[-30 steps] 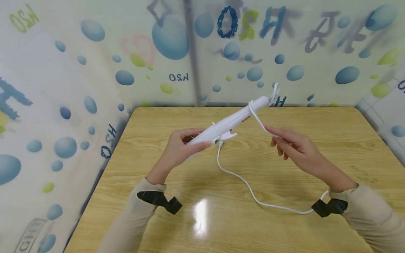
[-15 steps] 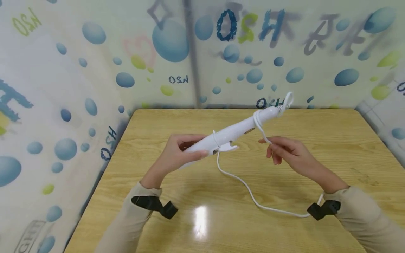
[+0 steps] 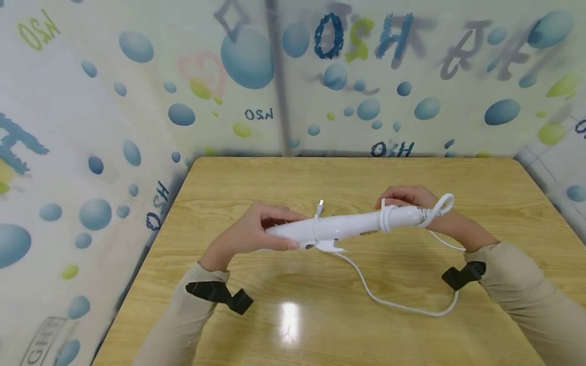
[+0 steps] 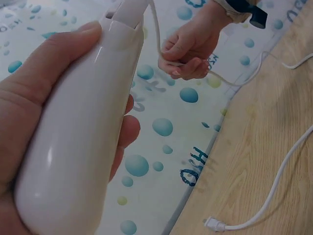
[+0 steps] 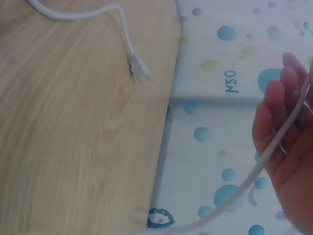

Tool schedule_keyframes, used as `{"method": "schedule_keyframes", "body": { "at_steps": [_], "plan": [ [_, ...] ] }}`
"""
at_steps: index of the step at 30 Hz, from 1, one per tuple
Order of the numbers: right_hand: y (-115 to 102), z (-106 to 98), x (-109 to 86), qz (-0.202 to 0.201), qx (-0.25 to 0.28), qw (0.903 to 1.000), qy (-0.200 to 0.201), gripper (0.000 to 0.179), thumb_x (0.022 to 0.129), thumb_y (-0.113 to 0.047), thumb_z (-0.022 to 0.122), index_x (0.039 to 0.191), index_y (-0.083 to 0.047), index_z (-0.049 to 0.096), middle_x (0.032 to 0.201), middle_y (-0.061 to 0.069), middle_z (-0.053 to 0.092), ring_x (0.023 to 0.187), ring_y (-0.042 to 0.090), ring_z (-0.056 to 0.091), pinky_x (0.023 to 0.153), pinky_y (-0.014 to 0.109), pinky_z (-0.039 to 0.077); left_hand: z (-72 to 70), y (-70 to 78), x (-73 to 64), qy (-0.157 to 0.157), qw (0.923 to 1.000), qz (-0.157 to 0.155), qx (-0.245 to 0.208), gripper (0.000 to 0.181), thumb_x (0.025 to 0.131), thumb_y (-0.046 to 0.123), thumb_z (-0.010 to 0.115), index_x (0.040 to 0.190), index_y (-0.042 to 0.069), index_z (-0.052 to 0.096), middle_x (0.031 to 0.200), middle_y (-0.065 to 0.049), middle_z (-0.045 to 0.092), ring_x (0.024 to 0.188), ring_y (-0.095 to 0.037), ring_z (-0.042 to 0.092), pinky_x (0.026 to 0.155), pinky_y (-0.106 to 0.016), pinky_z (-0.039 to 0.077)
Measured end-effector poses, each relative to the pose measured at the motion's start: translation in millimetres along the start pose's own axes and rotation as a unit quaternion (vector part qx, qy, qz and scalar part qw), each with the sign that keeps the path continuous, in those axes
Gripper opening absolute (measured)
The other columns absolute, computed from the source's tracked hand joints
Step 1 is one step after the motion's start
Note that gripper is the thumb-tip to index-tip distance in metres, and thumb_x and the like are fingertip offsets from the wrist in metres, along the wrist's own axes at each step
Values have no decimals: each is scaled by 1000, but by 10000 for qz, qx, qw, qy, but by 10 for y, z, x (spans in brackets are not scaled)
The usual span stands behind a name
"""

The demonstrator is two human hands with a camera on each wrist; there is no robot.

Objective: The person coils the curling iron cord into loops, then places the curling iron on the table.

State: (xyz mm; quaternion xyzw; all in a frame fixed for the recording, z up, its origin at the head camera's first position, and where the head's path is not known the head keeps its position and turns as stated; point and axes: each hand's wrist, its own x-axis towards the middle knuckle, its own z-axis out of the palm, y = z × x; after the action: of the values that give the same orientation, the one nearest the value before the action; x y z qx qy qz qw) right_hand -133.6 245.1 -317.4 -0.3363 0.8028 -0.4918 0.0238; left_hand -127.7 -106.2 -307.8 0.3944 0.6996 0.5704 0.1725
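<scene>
My left hand (image 3: 254,231) grips the wide end of a long white wand-shaped corded appliance (image 3: 350,225), held nearly level above the table. In the left wrist view, its smooth rounded body (image 4: 78,142) lies between thumb and fingers. White cord (image 3: 385,218) is wound round the narrow end, and a single turn circles the body near a small lever (image 3: 330,246). Behind that narrow end is my right hand (image 3: 407,195), partly hidden. The right wrist view has the cord (image 5: 254,171) running across its curled fingers; the left wrist view shows the thumb closed on it.
The loose cord (image 3: 398,306) curves over the wooden table (image 3: 220,315) toward the right. Its two-pin plug (image 5: 139,67) lies on the table, beyond the appliance in the head view. A patterned wall (image 3: 320,91) stands behind the table, another at the left.
The appliance's narrow end has swung down from a raised slant to nearly level. My right hand has carried the cord from in front of the appliance to behind it. The plug has come into view.
</scene>
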Motion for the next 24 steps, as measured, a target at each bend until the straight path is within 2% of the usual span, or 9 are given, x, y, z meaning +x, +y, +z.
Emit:
{"method": "schedule_keyframes", "body": {
  "at_steps": [3,5,13,17,21,24],
  "plan": [
    [-28,-63,64,203,-140,9996,-142,17,92,2,50,89,-7,64,62,-2,54,49,12,44,45,26,38,-8,-16,-30,-188,9998,24,102,40,75,4,75,113,0,65,98,-7,66,72,-20,54,60,-31,47],
    [-44,-103,93,210,-418,9987,-216,15,92,-1,51,87,-8,64,56,0,47,46,13,40,44,28,36,-9,-21,-45,-275,9994,-47,225,39,75,5,75,113,2,66,97,-5,66,70,-18,54,59,-30,47],
    [-180,-185,173,173,-1015,9939,-393,11,90,-4,57,92,-9,67,64,-1,51,50,12,42,48,26,39,-10,-40,-60,-413,9944,-394,888,41,73,16,78,113,11,68,94,4,66,69,-14,55,59,-28,46],
    [-267,-213,184,179,-1156,9922,-433,11,88,-4,59,93,-10,67,66,-5,52,52,11,43,50,26,40,-4,-113,-50,-446,9928,-636,916,42,73,18,78,113,13,67,99,4,66,72,-14,56,61,-28,47],
    [-364,-248,192,-221,-1433,9885,-432,13,86,-1,62,92,-11,68,63,-11,49,48,8,40,47,23,37,1,-190,-40,-358,9914,-794,981,40,74,18,78,113,12,68,99,2,66,71,-14,56,61,-28,47],
    [-434,-259,210,-547,-1808,9809,-459,16,84,-1,63,90,-14,68,61,-15,46,46,3,36,46,21,34,11,-214,-27,-237,9886,-857,1218,39,75,22,77,111,12,68,99,2,66,69,-14,55,60,-27,46]
  ]
}}
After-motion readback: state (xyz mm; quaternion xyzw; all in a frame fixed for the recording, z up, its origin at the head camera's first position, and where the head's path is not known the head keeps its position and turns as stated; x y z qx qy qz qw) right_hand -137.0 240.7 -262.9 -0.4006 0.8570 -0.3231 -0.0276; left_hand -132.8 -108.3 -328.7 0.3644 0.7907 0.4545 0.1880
